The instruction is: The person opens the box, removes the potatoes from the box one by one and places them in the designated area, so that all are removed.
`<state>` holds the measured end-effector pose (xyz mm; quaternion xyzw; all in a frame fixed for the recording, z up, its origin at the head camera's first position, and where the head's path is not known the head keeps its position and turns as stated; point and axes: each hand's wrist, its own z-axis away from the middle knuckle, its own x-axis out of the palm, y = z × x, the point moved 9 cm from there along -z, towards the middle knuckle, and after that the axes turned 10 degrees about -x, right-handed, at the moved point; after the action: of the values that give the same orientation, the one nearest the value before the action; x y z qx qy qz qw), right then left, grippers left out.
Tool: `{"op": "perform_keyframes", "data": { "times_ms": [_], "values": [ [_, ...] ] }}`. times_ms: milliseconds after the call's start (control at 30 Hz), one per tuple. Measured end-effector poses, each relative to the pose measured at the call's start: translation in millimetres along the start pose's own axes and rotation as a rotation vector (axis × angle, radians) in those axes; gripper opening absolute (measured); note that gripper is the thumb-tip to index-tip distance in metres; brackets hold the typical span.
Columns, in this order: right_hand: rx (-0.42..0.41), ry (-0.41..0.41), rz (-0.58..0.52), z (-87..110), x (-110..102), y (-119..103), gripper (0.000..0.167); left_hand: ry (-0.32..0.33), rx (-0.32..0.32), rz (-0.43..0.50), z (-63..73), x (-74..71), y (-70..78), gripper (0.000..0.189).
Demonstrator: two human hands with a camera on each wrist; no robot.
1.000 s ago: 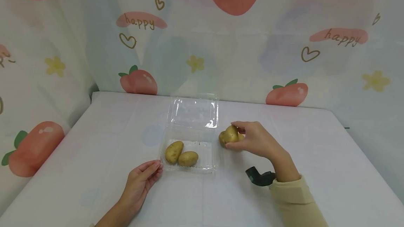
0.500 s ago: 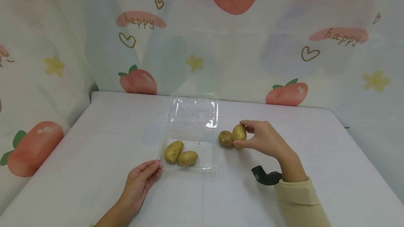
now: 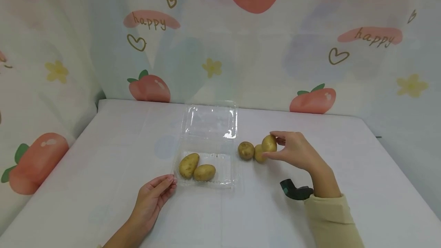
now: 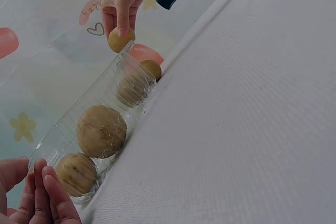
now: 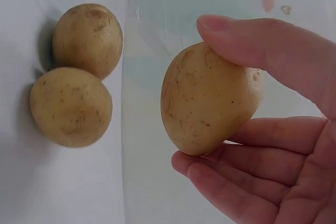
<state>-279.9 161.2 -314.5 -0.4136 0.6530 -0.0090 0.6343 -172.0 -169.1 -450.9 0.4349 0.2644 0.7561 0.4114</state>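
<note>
My right hand (image 3: 293, 149) pinches a yellow-brown potato (image 3: 269, 143) between thumb and fingertips, above the table. In the right wrist view this potato (image 5: 210, 98) looks raised off the surface. Two more potatoes, a rounder one (image 3: 246, 150) and a partly covered one (image 3: 259, 154), lie side by side to its left. A clear plastic clamshell box (image 3: 225, 162) stands with its lid (image 3: 211, 121) folded back. Inside its left half sit a longer potato (image 3: 189, 165) and a smaller one (image 3: 204, 172). With thumb and fingertips my left hand (image 3: 151, 198) pinches the box's near left edge.
A white cloth covers the table (image 3: 113, 156). Behind it hangs a printed fabric backdrop (image 3: 248, 53) with peaches and flowers. A dark camera mount (image 3: 296, 191) juts out by the right wrist.
My right hand has moved to the right with its potato, away from the box. One table potato behind it now shows more. The left hand stays at the box edge.
</note>
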Motion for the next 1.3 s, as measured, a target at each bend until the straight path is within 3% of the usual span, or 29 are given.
{"op": "perform_keyframes", "data": {
  "times_ms": [533, 1300],
  "values": [
    [0.091, -0.062, 0.020, 4.1, 5.7, 30.2, 0.067, 0.007, 0.004, -0.003, 0.6, -0.4, 0.3, 0.007],
    [0.128, -0.097, 0.052, 5.2, 11.6, 50.0, 0.066, -0.003, 0.011, 0.007, -0.1, 0.2, -0.4, 0.006]
  ]
}}
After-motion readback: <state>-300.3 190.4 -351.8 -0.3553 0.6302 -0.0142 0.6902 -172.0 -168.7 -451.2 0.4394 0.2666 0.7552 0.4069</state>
